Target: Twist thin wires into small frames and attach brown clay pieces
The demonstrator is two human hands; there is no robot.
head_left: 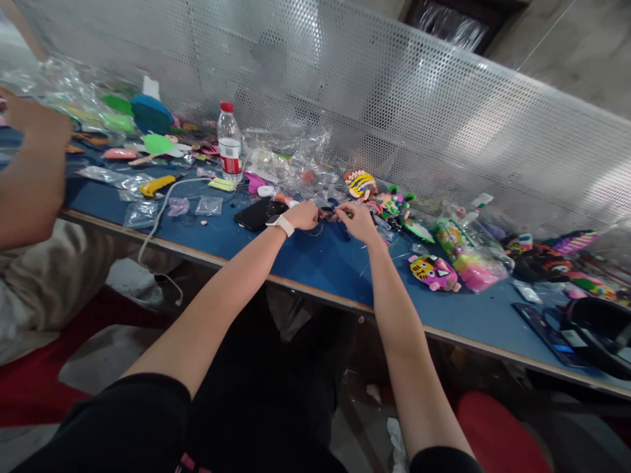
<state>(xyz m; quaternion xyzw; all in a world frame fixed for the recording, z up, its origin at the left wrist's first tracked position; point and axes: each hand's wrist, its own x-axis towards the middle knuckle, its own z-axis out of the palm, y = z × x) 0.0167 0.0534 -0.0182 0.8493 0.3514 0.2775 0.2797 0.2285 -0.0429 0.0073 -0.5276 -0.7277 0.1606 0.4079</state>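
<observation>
My left hand (303, 215), with a pale band on its wrist, is closed low over the table, its fingers curled. Close by on the right, my right hand (357, 222) has thumb and finger pinched together. Small dark bits show between the two hands, too small to name. A thin thread-like loop seems to lie under my left hand. Beside my left wrist rests a black phone (259, 213). Just beyond my right hand sit a striped yellow and orange clay figure (361, 184) and a green, pink and black one (394, 203).
Clear plastic bags (290, 161) lie along the perforated metal panel (394, 98). A red-capped bottle (229, 144) stands at the back left. A yellow-handled cutter (158, 185) and white cable (165, 203) lie left. A pink-yellow clay figure (434, 272) lies right. Another person's arm (34, 164) reaches in.
</observation>
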